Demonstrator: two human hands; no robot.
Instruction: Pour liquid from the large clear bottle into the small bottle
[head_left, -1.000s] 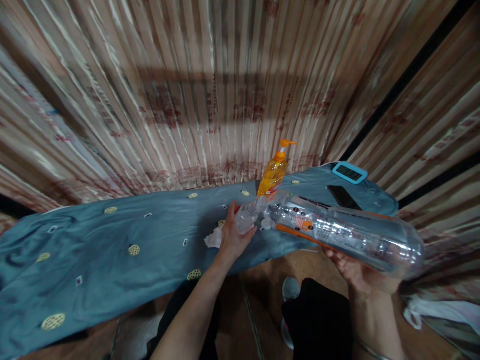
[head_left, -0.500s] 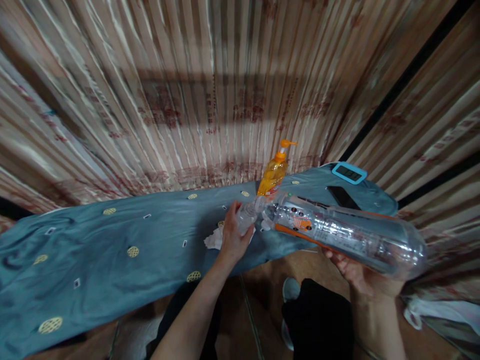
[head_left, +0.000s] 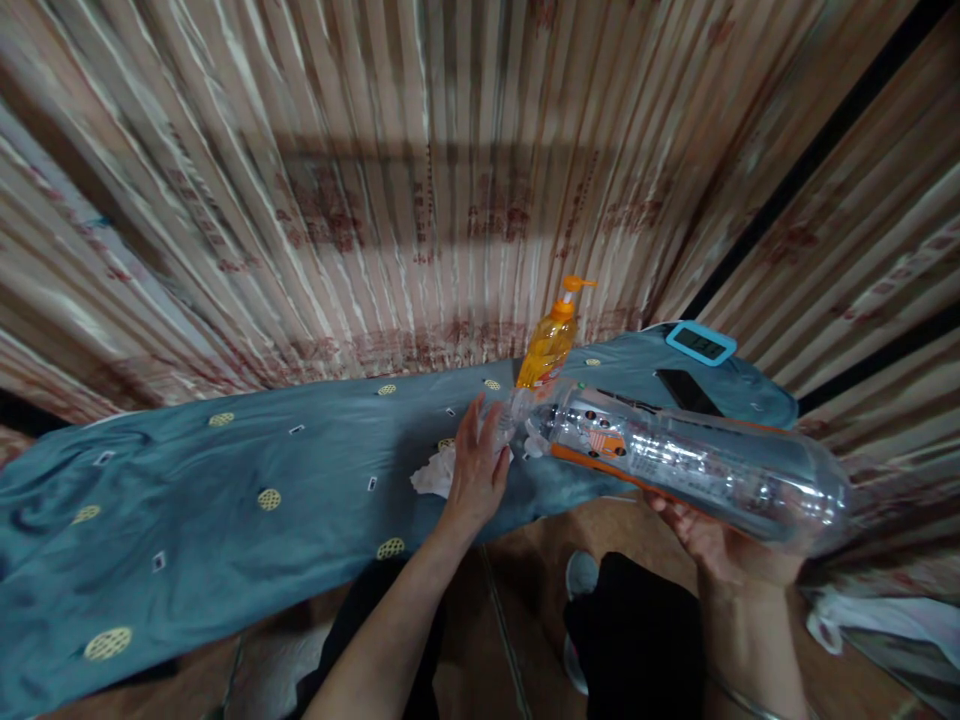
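Note:
My right hand (head_left: 705,540) supports a large clear plastic bottle (head_left: 697,465) from below, fingers curled under its side. The bottle lies almost level, its narrow end to the left, with an orange strip and a printed picture on it. My left hand (head_left: 476,465) is closed around a small clear plastic bottle (head_left: 516,410), whose narrow end meets or nearly meets the large bottle's end; I cannot tell if they touch. My fingers hide most of the small bottle. Under my left hand lies a crumpled white tissue (head_left: 433,474).
A pump bottle of yellow liquid (head_left: 546,350) stands behind the two bottles on the blue-green cloth (head_left: 315,440). Further right are a dark phone (head_left: 688,392) and a blue-framed digital clock (head_left: 701,343). A pleated curtain (head_left: 420,200) hangs behind.
My left hand has turned and slid slightly up and right along the small bottle, covering more of it. My right hand and the large bottle have hardly moved.

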